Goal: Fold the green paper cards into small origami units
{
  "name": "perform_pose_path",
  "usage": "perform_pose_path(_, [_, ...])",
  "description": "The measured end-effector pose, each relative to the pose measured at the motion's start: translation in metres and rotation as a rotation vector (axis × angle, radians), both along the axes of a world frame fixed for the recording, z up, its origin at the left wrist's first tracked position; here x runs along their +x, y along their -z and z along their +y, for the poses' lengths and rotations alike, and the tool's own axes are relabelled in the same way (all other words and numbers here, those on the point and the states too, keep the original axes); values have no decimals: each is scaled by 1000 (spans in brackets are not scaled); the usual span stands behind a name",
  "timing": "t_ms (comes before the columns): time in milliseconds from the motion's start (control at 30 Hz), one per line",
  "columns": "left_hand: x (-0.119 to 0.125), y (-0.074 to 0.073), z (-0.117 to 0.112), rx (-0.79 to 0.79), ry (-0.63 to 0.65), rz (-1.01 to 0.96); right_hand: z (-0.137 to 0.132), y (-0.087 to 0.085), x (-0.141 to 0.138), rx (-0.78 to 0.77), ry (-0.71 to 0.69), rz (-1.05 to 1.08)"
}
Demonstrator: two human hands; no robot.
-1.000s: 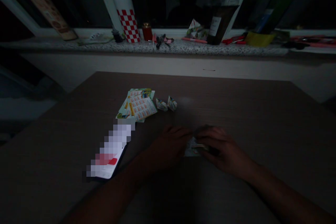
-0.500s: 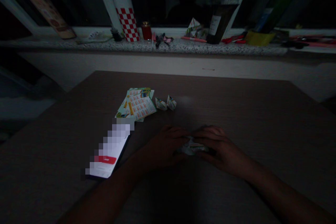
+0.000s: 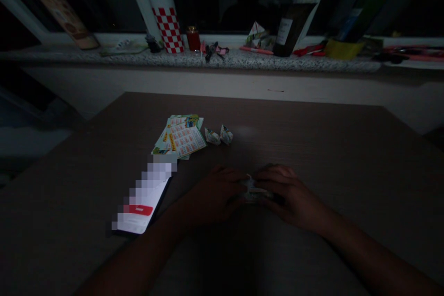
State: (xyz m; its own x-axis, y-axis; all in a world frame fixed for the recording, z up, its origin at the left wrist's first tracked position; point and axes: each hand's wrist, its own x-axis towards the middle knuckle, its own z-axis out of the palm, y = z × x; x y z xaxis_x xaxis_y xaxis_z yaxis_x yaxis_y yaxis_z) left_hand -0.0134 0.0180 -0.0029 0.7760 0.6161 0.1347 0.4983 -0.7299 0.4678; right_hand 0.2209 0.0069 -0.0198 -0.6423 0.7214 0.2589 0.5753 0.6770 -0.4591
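In the dim head view, a small piece of folded printed paper (image 3: 252, 189) lies on the table between my hands. My left hand (image 3: 222, 192) closes on its left side, with fingers curved over the edge. From the right, my right hand (image 3: 286, 192) grips the other side, thumb toward me and fingers across the top. Much of the paper is hidden beneath the fingers. Farther back are two small folded paper pieces (image 3: 219, 135), standing close together. Beside them a stack of printed paper slips (image 3: 185, 136) is fanned out.
A lit phone (image 3: 142, 210) lies left of my left forearm on the brown table (image 3: 312, 134). Behind it, the granite windowsill (image 3: 243, 61) carries a red-and-white checked bottle (image 3: 169, 27), a red jar (image 3: 193, 39), a dark cup (image 3: 287, 30) and a green bottle in a yellow holder (image 3: 343, 50).
My hands have shifted slightly over the folded paper, and less of it shows between them. The slips, the phone and the two folded pieces stay in place.
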Motion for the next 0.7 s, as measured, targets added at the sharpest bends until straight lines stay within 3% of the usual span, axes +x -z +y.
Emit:
perform_pose_path(300, [2, -4, -2, -2, -118, 112, 4, 8, -4, 57, 36, 34])
perform_pose_path(700, [-5, -12, 0, -71, -161, 245, 3, 5, -5, 30, 62, 25])
